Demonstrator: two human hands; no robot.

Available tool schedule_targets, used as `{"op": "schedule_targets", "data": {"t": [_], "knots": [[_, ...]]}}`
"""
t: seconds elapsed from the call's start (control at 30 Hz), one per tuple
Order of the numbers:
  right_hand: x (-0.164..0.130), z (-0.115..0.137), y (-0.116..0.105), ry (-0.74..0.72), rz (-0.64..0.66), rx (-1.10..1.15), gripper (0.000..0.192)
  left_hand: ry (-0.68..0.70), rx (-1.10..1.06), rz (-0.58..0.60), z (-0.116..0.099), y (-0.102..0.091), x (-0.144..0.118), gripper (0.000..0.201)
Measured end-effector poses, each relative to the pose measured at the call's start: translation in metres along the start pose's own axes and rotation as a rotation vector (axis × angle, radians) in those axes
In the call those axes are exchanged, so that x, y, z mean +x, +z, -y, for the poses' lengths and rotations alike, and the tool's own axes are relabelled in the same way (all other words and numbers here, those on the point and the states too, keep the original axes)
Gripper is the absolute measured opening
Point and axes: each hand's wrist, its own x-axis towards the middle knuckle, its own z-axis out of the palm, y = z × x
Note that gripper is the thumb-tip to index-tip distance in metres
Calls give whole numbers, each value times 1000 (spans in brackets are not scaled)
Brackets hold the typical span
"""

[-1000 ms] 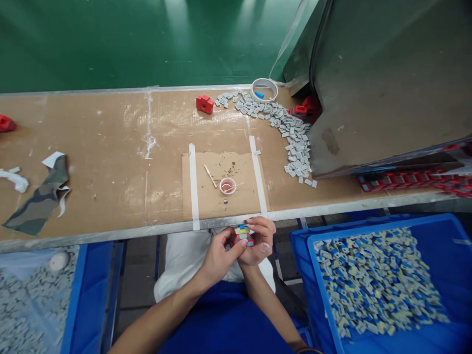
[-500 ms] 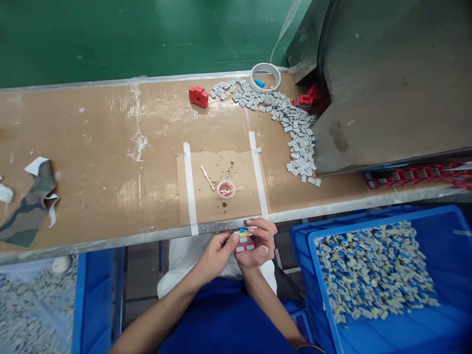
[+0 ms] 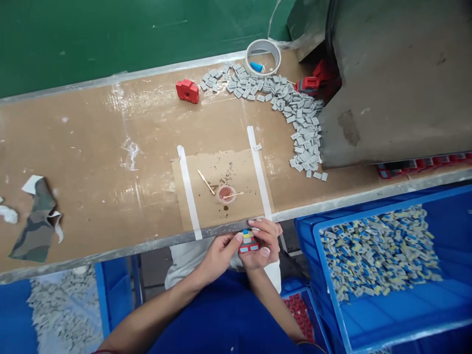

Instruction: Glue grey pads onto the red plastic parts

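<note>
Both hands hold one small red and grey plastic piece (image 3: pixel 249 244) with yellow, blue and pale blue parts, just off the table's front edge. My left hand (image 3: pixel 220 255) pinches its left side, thumb on top. Around its right side curl the fingers of my right hand (image 3: pixel 264 246), with the palm beneath it. Beyond the hands, a small round cup (image 3: pixel 226 194) of reddish liquid stands on a taped cardboard sheet (image 3: pixel 202 214), a thin stick resting across it. A white-tipped stick (image 3: pixel 205 182) lies to the cup's left.
Many grey tiles (image 3: pixel 306 147) curve along the table's right side beside a tape roll (image 3: pixel 247 61). A red camera-shaped piece (image 3: pixel 187 91) sits at the back. Camouflage cloth (image 3: pixel 35 226) lies left. Blue bins (image 3: pixel 324 275) of small parts flank me; a large dark panel (image 3: pixel 398 88) stands right.
The view has shifted and tilted a little, bringing red parts in a lower bin into sight. Both hands keep hold of the plastic piece, with little change in grip.
</note>
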Motion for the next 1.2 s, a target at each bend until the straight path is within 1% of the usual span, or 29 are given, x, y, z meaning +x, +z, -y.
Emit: {"op": "schedule_targets", "data": {"t": [0.1, 0.17, 0.23, 0.3, 0.37, 0.5, 0.63, 0.73, 0.9, 1.07, 1.2], "knots": [[-1, -2, -2, -5, 35, -18, 36, 47, -55, 37, 9, -4, -2, 53], [-1, -2, -2, -12, 39, -30, 37, 72, -179, 72, 17, -11, -2, 50], [-1, -2, -1, -22, 30, -34, 36, 62, -339, 91, 26, -20, -1, 54], [0, -2, 0, -34, 10, -31, 36, 28, -479, 83, 32, -28, 2, 62], [0, -1, 1, -41, -1, -29, 36, 11, -587, 61, 36, -32, 5, 69], [-1, -1, 2, -38, -11, -17, 36, 44, -739, 0, 37, -25, 9, 73], [-2, -1, 3, -23, -40, -26, 36, 79, -752, -66, 35, -14, 11, 71], [-3, 0, 4, -19, -44, -38, 36, 93, -740, -92, 33, -12, 12, 70], [-1, 1, 5, -14, -60, -38, 37, 78, -687, -102, 31, -10, 13, 73], [-1, 3, 5, 5, -42, -66, 38, 69, -576, -111, 26, -7, 14, 72], [-1, 3, 3, 7, -30, -70, 38, 76, -584, -112, 26, -8, 14, 71]]}}
